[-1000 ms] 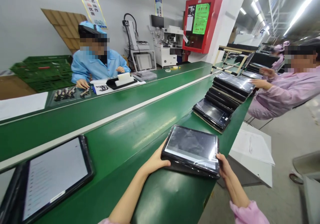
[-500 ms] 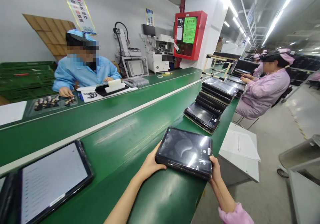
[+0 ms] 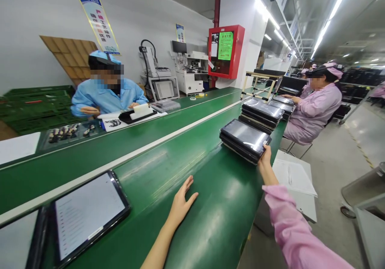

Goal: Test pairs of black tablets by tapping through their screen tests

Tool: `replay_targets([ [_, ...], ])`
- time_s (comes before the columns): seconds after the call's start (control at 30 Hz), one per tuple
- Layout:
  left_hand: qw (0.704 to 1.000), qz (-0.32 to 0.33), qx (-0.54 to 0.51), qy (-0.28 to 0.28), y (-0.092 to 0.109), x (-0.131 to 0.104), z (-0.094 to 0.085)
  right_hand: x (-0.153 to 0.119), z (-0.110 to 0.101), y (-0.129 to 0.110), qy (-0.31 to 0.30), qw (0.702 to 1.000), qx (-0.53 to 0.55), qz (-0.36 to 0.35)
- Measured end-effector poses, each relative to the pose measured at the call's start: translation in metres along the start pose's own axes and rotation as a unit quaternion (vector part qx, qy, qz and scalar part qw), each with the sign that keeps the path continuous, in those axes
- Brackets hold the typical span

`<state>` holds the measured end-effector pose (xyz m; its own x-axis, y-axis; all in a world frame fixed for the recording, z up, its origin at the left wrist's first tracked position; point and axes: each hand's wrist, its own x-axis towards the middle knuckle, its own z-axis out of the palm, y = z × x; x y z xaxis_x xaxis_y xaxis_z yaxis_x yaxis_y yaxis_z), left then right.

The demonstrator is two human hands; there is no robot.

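Note:
My right hand (image 3: pixel 265 156) grips the near right corner of the top tablet (image 3: pixel 245 134), a dark-screened one lying on a stack of tablets. Its fingertips are partly hidden by the corner. My left hand (image 3: pixel 181 201) is open above the green work surface (image 3: pixel 210 225), fingers stretched forward and thumb apart, with nothing in it. To its left lies a tablet with a lit white screen (image 3: pixel 90 213). Part of another lit tablet (image 3: pixel 19 241) shows at the bottom left edge.
More stacked tablets (image 3: pixel 261 112) stand behind, before a tube-frame rack (image 3: pixel 258 85). A person in blue (image 3: pixel 108 94) sits across by a tray of small parts (image 3: pixel 67 134); a person in pink (image 3: pixel 319 104) sits at right. A white cabinet with papers (image 3: pixel 296 181) adjoins the right edge.
The tablets held between both hands have moved forward onto the near stack. My left hand has let go and opened; my right hand stays at their corner. The view has shifted slightly.

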<state>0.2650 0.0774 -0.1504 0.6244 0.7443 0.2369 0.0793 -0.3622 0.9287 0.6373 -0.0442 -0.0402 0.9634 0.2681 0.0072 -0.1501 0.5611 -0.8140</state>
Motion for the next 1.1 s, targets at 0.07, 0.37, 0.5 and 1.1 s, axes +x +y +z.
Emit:
replay_targets([
  [0.07,1.000,0.004,-0.006,-0.001,-0.001,0.002,0.001,0.021,0.015,-0.007,0.027,0.998,-0.058,0.012],
  [0.37,0.988,0.051,0.141,0.038,-0.002,-0.036,-0.052,0.009,-0.004,-0.048,0.101,0.929,-0.355,-0.007],
  [0.5,0.944,0.046,0.283,0.166,-0.006,-0.103,-0.131,-0.039,0.025,-0.020,0.047,0.885,-0.444,-0.128],
  [1.1,0.764,-0.428,-0.041,0.482,0.030,-0.185,-0.284,-0.376,0.178,0.185,-0.295,0.739,-0.108,0.596],
])
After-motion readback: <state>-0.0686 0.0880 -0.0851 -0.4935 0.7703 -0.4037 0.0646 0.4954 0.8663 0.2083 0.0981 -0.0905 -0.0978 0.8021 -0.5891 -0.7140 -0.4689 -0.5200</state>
